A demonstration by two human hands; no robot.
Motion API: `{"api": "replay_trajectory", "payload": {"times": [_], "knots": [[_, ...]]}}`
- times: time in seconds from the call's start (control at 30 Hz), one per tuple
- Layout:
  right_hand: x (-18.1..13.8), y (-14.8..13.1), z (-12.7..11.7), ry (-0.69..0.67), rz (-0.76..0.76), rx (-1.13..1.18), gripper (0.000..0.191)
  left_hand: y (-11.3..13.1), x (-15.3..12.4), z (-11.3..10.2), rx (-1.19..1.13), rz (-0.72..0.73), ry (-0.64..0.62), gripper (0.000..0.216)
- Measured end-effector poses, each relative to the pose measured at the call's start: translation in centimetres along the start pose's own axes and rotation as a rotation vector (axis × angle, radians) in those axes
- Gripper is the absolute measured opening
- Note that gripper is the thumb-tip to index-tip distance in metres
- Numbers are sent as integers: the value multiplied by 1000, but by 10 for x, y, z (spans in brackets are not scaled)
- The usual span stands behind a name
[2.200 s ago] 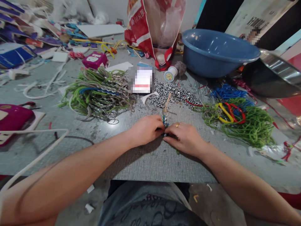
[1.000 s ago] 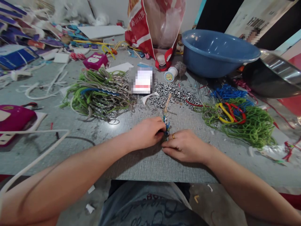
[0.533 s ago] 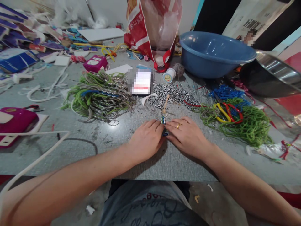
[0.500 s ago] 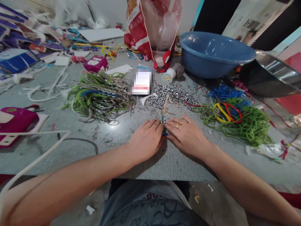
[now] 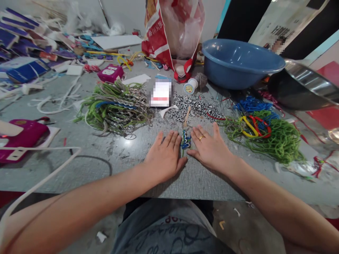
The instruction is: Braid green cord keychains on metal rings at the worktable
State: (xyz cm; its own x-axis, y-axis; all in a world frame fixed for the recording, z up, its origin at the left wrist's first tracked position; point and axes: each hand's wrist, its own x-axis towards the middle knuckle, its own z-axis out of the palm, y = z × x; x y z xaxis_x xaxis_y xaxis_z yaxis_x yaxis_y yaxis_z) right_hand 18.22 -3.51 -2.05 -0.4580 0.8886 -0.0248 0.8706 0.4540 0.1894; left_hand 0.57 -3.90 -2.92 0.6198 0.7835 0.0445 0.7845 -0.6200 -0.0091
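The blue-green braid is being flanked lengthwise by the left hand and right hand, about equally near, both grips being held flat, unclamped.

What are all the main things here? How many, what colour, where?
braided piece: one, blue, green, silver, centre
metal pieces: many, silver, beyond braided piece
bundled cords: many, green, grey, blue, left
loose cords: many, green, blue, right
tool handles: two, yellow, red, amid loose cords
blurred screen: one, whitish, centre
spool: one, white, behind metal pieces
bag: one, mostly red, far centre
basin: one, blue, far right
bowl: one, silver, beside basin
plastic objects: two, magenta, left
scraps: many, mixed colours, far left
table: one, grey, underneath
left hand: one, bare, on table
right hand: one, gold-ringed, on table
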Motion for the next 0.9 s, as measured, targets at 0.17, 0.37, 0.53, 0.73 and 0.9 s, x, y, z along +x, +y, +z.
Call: {"api": "replay_trajectory", "payload": {"times": [0.17, 0.37, 0.53, 0.73, 0.9], "knots": [[-5, -1, 1, 58, 91, -91, 75, -2, 2, -6, 66, -57, -42, 78], [-8, -5, 0, 72, 163, -96, 78, -5, 2, -8, 98, -82, -59, 82], [-11, -4, 1, 68, 158, -58, 76, -6, 1, -7, 73, -79, -25, 82], [-13, -6, 3, 123, 102, 37, 69, -11, 5, -12, 6, -44, 150, 60], [-13, -4, 1, 186, 63, 199, 53, -20, 14, -9, -107, 187, 276, 39]]}}
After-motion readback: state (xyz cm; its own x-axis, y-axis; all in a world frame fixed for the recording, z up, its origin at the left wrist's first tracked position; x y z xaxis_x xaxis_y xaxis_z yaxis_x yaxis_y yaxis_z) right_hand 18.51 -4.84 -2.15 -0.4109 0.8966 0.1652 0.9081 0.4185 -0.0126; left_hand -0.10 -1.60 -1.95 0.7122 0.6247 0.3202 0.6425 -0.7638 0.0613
